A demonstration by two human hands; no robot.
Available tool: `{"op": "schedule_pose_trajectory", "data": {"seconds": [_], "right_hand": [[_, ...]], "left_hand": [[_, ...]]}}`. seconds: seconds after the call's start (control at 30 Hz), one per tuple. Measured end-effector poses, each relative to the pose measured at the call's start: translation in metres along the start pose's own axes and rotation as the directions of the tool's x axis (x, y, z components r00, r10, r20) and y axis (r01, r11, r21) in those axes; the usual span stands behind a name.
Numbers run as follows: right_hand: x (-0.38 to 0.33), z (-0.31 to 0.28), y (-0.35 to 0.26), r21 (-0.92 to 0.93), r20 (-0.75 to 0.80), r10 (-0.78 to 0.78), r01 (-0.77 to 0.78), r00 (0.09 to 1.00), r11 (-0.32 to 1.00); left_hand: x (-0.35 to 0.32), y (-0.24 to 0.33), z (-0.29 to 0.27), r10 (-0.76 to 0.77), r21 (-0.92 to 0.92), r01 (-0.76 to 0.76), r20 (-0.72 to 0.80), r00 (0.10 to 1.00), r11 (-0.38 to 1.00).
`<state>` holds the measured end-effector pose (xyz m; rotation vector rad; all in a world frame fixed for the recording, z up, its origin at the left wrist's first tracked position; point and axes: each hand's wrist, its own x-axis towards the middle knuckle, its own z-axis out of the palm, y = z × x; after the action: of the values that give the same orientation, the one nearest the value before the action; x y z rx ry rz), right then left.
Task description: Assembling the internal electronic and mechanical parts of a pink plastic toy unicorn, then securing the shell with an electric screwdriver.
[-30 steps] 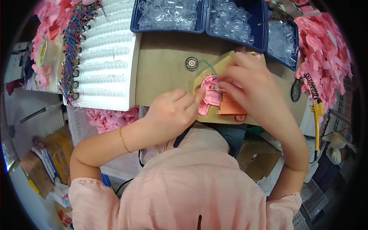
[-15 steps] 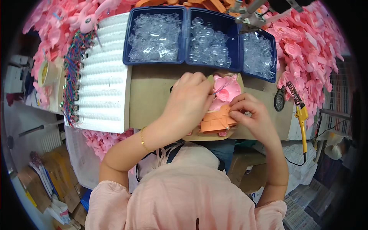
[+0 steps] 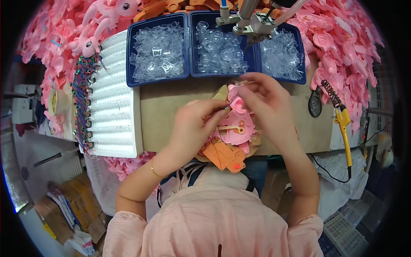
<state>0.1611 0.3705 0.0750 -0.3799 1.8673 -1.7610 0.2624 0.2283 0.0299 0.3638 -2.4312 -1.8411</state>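
My left hand [image 3: 190, 128] pinches thin dark wires [image 3: 226, 107] between thumb and fingertips, just left of the pink cup-shaped head of a plastic toy half-shell [image 3: 239, 133]. This shell lies in a tan fixture [image 3: 256, 140], and a cream-coloured lever piece rests across its inside. Over the head end curls my right hand [image 3: 269, 100], thumb and fingers drawn together; whatever sits between them is hidden. A flat orange plastic part [image 3: 223, 156] with a red spot lies tilted at the fixture's near edge, thin wire running beside it.
Blue bins [image 3: 158, 77] of clear plastic pieces line the back, under a metal tool head [image 3: 252, 28]. A white ridged foam tray [image 3: 113, 107] with bundled coloured wires [image 3: 81, 107] stands left. At right are a yellow soldering iron [image 3: 342, 124] and heaped pink parts [image 3: 338, 47].
My right hand has left the orange part and moved up to the pink head. The orange part has shifted toward me and turned, baring the shell's inside. My left hand has moved lower.
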Motion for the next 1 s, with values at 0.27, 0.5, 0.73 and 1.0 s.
{"op": "schedule_pose_trajectory", "data": {"seconds": [0.27,0.5,0.73,1.0], "right_hand": [[-0.033,-0.012,0.034,-0.443,0.074,-0.261,0.266,0.962,0.856],[-0.052,-0.023,0.031,0.196,0.199,-0.057,0.017,0.978,0.98],[-0.054,-0.019,0.022,0.006,0.023,0.223,-0.223,0.975,0.975],[-0.031,0.011,0.042,-0.755,0.352,-0.285,0.45,0.892,0.477]], "left_hand": [[0.018,0.001,-0.005,-0.164,-0.478,0.195,0.106,0.981,0.856],[0.013,0.004,-0.028,0.33,0.159,-0.376,0.256,0.909,0.913],[0.015,-0.007,-0.022,0.327,0.223,-0.345,0.114,0.938,0.912],[0.004,-0.011,-0.008,0.472,0.419,-0.417,-0.032,0.881,0.807]]}}
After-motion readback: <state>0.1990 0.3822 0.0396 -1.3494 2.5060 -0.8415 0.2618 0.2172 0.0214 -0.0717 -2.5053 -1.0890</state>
